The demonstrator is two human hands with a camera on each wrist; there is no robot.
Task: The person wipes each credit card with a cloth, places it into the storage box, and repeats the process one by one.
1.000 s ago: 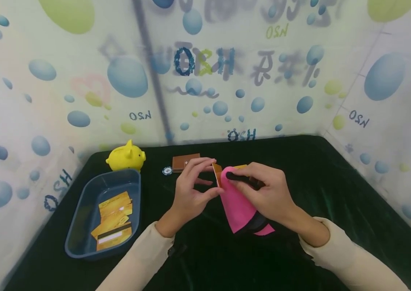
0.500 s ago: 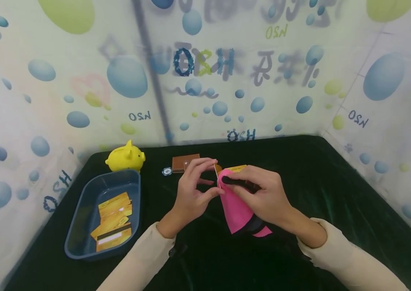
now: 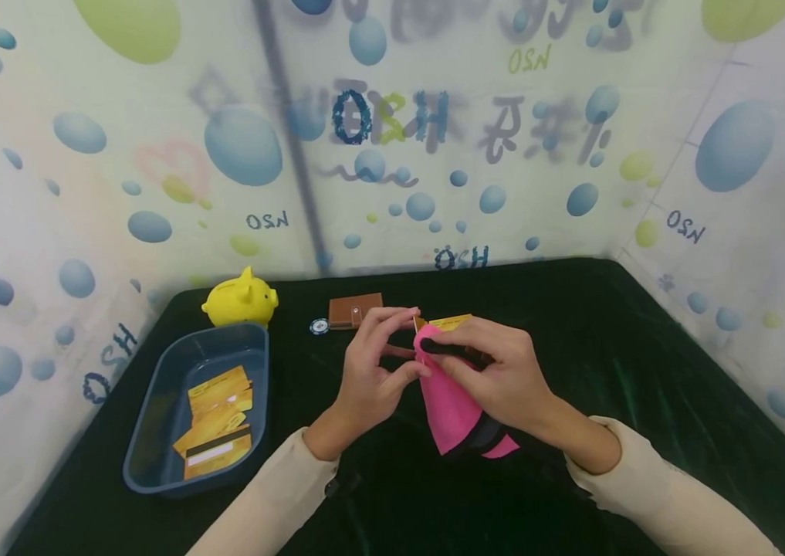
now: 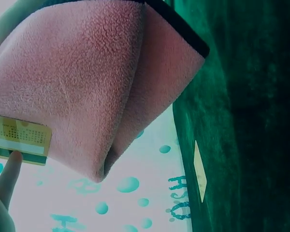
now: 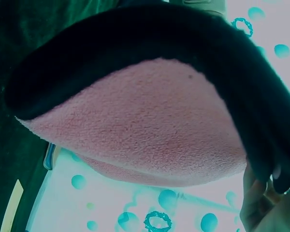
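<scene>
My left hand (image 3: 373, 374) pinches a gold bank card (image 4: 20, 137) by its edges, fingertips above and thumb below. In the head view that card is seen almost edge-on. My right hand (image 3: 506, 371) grips a pink fleecy cloth (image 3: 449, 409) with black trim, its bunched end against the card's face. The rest of the cloth hangs down below the right hand. A second gold card (image 3: 451, 321) lies on the table just behind the right hand, partly covered by it. The cloth fills most of both wrist views and hides much of the hands.
A blue plastic tray (image 3: 130, 462) with several gold cards (image 3: 218, 421) stands at the left. Behind it is a yellow piggy bank (image 3: 238, 301). A brown wallet (image 3: 345, 311) and a poker chip (image 3: 319, 327) lie on the dark green tablecloth (image 3: 614, 347) beyond the left hand.
My right hand has shifted slightly left with the cloth, uncovering more of the card on the table. My left hand has moved slightly right, and its card appears more edge-on.
</scene>
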